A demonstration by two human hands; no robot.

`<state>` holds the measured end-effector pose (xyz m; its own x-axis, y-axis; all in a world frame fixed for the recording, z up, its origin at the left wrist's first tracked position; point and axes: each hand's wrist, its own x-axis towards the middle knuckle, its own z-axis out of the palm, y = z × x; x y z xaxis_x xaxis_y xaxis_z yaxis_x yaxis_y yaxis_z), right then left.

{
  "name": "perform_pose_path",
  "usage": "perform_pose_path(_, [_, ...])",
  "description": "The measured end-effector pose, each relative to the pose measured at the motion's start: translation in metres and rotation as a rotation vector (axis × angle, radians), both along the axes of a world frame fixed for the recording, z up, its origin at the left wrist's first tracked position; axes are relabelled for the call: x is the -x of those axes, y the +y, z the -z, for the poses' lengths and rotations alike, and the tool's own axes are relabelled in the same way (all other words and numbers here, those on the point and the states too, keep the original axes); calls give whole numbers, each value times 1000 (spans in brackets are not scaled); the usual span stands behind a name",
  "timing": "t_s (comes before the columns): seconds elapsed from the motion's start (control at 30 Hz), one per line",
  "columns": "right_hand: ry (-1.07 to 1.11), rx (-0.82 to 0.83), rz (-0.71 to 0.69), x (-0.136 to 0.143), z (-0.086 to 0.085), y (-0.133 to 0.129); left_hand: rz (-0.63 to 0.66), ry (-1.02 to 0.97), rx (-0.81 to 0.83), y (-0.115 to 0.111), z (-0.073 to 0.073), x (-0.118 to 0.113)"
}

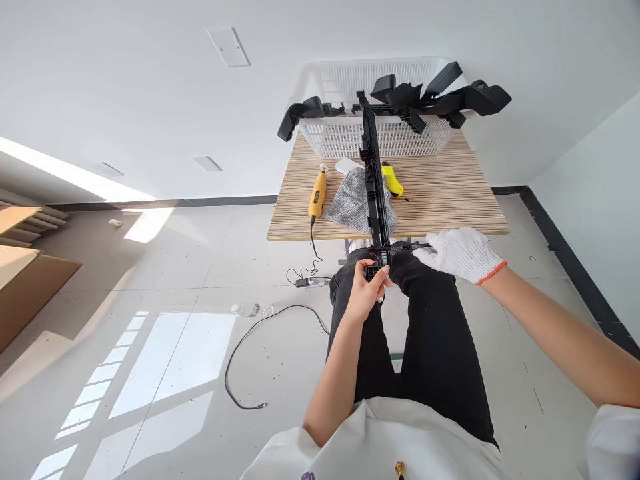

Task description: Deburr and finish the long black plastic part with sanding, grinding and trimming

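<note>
My bare left hand point(369, 287) is closed on the near end of a long black plastic trim piece point(373, 167). The piece slants away over my lap and the table, its far end reaching the basket. My right hand point(457, 255), in a white knit glove with an orange cuff, is closed on a thin black strip point(407, 246). That strip runs crosswise to the trim near my left fingers; whether it is joined to it I cannot tell. Beneath the trim lies a grey cloth point(347, 203).
On the wooden table point(450, 193) are a yellow rotary tool point(318, 193), a bright yellow handled object point(393, 180) and a white basket point(330, 137) with several black plastic parts point(440, 100). A cable point(240, 347) and a plastic bottle point(245, 310) lie on the floor. Cardboard point(35, 287) stands far left.
</note>
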<state>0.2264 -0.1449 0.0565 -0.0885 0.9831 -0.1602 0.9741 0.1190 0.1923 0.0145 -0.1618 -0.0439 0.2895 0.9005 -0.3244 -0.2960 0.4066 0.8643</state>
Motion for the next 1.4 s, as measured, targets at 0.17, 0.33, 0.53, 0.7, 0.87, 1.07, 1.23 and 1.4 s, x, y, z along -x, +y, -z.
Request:
perform_pose_path(0.17, [15, 2, -25, 0, -4, 0, 28, 1, -14, -1, 1, 1])
perform_pose_path(0.33, [16, -13, 27, 0, 5, 0, 40, 6, -38, -1, 2, 1])
perform_pose_path(0.53, [21, -29, 37, 3, 10, -1, 36, 11, -47, -2, 3, 0])
perform_pose_path(0.7, [55, -27, 28, 3, 5, -1, 47, 34, -57, -3, 3, 1])
perform_pose_path(0.87, [52, -25, 39, 5, 6, 0, 35, 77, -54, -4, 3, 0])
perform_pose_path(1.07, [27, -22, 62, 6, 8, 0, 39, 128, -68, -4, 4, -2])
perform_pose_path(1.23, [16, -36, 39, 4, 3, -1, 41, 132, -73, -3, 4, -2])
perform_pose_path(1.4, [14, 16, 33, 3, -1, -2, 46, 126, -71, -4, 4, -1])
